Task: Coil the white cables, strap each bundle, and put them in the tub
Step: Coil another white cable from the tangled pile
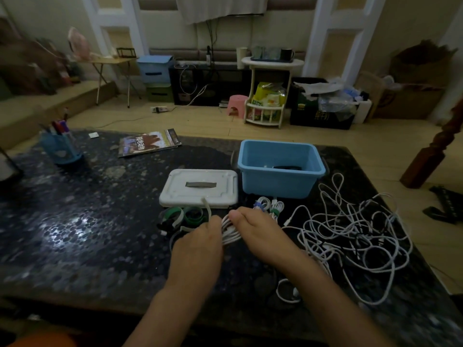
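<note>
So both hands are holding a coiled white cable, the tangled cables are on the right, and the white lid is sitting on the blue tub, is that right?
Not quite. In the head view the lid lies on the table left of the open tub. Both hands, left and right, do hold the coiled cable, and the tangled cables lie right.

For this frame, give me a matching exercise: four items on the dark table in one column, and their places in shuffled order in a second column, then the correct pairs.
Items:
1. coiled white cable bundle
2. light blue plastic tub
3. white rectangular lid with grey handle
4. tangled heap of loose white cables

Places:
A. flat on the table, left of the tub
B. in the grip of both hands
C. spread on the table's right side
D. behind the strapped bundles, right of the lid

Pairs: 1-B, 2-D, 3-A, 4-C
</note>
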`<state>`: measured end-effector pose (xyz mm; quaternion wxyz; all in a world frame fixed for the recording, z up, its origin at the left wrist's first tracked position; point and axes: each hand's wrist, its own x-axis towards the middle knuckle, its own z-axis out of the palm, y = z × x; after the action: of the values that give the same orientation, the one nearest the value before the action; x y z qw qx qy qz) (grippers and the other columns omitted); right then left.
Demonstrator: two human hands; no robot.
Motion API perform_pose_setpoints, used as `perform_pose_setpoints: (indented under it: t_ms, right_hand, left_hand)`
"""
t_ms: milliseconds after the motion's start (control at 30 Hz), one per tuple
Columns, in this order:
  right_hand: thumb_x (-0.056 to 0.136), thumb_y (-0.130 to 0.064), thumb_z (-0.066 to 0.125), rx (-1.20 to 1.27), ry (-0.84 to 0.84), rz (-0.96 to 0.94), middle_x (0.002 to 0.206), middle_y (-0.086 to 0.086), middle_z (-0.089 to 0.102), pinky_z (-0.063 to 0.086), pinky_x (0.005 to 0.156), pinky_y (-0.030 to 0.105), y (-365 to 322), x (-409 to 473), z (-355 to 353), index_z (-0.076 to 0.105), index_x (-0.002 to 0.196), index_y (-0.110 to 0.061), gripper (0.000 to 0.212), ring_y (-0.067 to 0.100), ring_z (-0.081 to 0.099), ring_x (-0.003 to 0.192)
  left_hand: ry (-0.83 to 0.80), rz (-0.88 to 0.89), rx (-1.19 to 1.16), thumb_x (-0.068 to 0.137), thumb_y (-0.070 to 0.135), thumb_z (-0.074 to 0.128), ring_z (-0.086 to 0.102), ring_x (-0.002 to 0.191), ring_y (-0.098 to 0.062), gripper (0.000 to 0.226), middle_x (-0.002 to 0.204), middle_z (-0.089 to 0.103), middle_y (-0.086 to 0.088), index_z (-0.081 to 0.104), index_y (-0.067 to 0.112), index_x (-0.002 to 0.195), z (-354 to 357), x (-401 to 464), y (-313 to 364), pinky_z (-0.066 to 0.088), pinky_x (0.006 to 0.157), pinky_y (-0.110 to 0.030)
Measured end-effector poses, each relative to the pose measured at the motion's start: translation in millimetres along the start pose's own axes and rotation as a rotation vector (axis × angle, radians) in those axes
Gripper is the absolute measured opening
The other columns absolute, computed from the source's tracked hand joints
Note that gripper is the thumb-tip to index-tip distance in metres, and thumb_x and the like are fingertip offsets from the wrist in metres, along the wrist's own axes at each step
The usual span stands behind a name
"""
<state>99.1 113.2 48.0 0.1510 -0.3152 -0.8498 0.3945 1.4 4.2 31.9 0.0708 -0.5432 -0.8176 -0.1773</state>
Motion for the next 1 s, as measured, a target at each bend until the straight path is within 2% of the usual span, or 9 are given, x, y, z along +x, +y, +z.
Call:
perform_pose_setpoints:
  t_ms: [100,167,267,333,400,567,733,833,1000]
  right_hand:
    - [0.105,-0.042,0.035,-0.058,0.010,0.008,0.086,0.000,0.064,0.047,0.082,0.042,-2,-4,6,0.057,0.081,-0.018,0.041,0.021,0.058,0.085]
    - [0.104,-0.049,0.038,-0.153,0.058,-0.067,0.073,-0.003,0.059,0.045,0.073,0.038,-2,-4,7,0.052,0.072,-0.020,0.045,0.020,0.057,0.077]
    - [0.103,-0.045,0.046,-0.165,0.026,-0.235,0.063,-0.006,0.052,0.040,0.066,0.036,3,-1,3,0.048,0.069,-0.026,0.039,0.017,0.054,0.068]
    - [0.100,-0.048,0.046,-0.129,0.007,-0.293,0.061,-0.007,0.049,0.036,0.061,0.032,2,-3,2,0.046,0.068,-0.028,0.038,0.013,0.052,0.064]
    - [0.094,-0.057,0.041,-0.099,0.006,-0.353,0.060,-0.007,0.050,0.035,0.057,0.025,-2,-7,3,0.049,0.070,-0.025,0.041,0.009,0.050,0.061]
    - [0.097,-0.051,0.045,-0.055,-0.025,-0.483,0.063,-0.009,0.048,0.035,0.058,0.023,-4,-10,10,0.053,0.074,-0.026,0.034,0.007,0.048,0.061]
    - [0.094,-0.055,0.052,-0.016,-0.133,-0.331,0.069,-0.007,0.061,0.046,0.064,0.030,3,3,20,0.059,0.079,-0.029,0.031,0.007,0.058,0.065]
    - [0.090,-0.067,0.040,-0.034,-0.106,-0.192,0.085,-0.007,0.069,0.053,0.076,0.039,5,18,27,0.064,0.095,-0.032,0.042,0.010,0.063,0.079]
    - [0.101,-0.040,0.052,-0.337,-0.018,-0.097,0.123,-0.004,0.062,0.050,0.090,0.038,20,48,57,0.057,0.131,-0.030,0.032,0.020,0.061,0.110]
  left_hand:
    - [-0.047,-0.026,0.002,0.104,0.025,0.044,0.065,0.095,-0.014,0.013,0.109,0.063,0.006,0.040,0.025,0.117,3,-3,6,0.046,0.072,-0.024]
    - [-0.079,-0.072,-0.078,0.102,0.028,0.049,0.064,0.097,-0.016,0.021,0.110,0.065,0.003,0.045,0.025,0.122,7,-1,2,0.050,0.078,-0.027]
    - [-0.323,-0.172,-0.522,0.087,0.032,0.073,0.065,0.072,-0.011,0.017,0.082,0.069,0.004,0.063,0.022,0.097,-4,6,-6,0.053,0.063,-0.031]
    - [-0.538,-0.234,-0.898,0.080,0.031,0.081,0.052,0.046,-0.013,0.025,0.059,0.060,0.002,0.061,0.016,0.082,-15,3,-14,0.041,0.045,-0.028]
    - [-0.737,-0.355,-1.226,0.079,0.036,0.078,0.040,0.040,-0.013,0.031,0.053,0.046,-0.001,0.057,0.013,0.077,-27,-6,-22,0.030,0.039,-0.023]
    - [-0.984,-0.434,-1.460,0.084,0.046,0.071,0.031,0.038,-0.009,0.037,0.053,0.034,0.000,0.053,0.022,0.063,-33,-21,-35,0.020,0.034,-0.015]
    - [-0.747,-0.423,-1.122,0.100,0.032,0.055,0.029,0.041,-0.010,0.026,0.051,0.034,0.005,0.050,0.016,0.081,-22,-18,-38,0.025,0.039,-0.021]
    - [-0.499,-0.320,-0.766,0.099,0.030,0.056,0.044,0.047,-0.007,0.033,0.052,0.049,0.006,0.050,0.020,0.069,-16,-13,-53,0.035,0.049,-0.025]
    - [-0.210,-0.436,-0.422,0.098,0.036,0.058,0.057,0.062,-0.014,0.033,0.067,0.060,-0.001,0.056,0.016,0.072,-8,-4,-98,0.037,0.054,-0.026]
